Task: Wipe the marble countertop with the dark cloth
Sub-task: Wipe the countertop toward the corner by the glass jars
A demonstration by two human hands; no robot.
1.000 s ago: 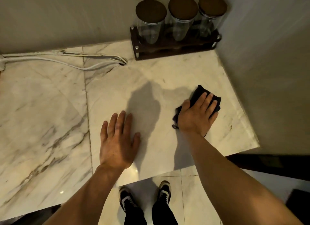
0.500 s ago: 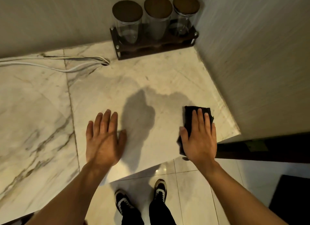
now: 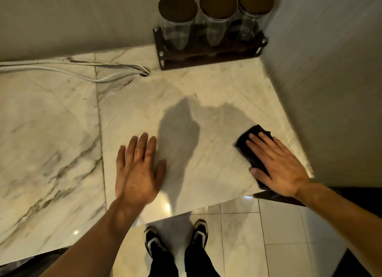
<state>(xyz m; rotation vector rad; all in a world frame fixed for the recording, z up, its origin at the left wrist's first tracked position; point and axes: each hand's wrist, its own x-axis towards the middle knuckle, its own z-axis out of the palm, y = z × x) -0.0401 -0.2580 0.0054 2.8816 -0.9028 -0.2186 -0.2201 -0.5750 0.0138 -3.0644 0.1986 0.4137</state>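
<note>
The marble countertop is white with grey veins and fills the left and middle of the head view. A dark cloth lies flat on it near the front right corner, close to the side wall. My right hand presses flat on the cloth, fingers spread and pointing up-left, covering most of it. My left hand rests palm down on bare marble to the left, fingers apart, holding nothing.
A dark rack with three lidded glass jars stands in the back right corner. White cables run along the back wall into a hole. The right wall borders the counter. My shoes stand on floor tiles below.
My right hand has slid the cloth along the counter's right side, its fingers swinging from pointing up-right to up-left. My left hand stays flat on the marble.
</note>
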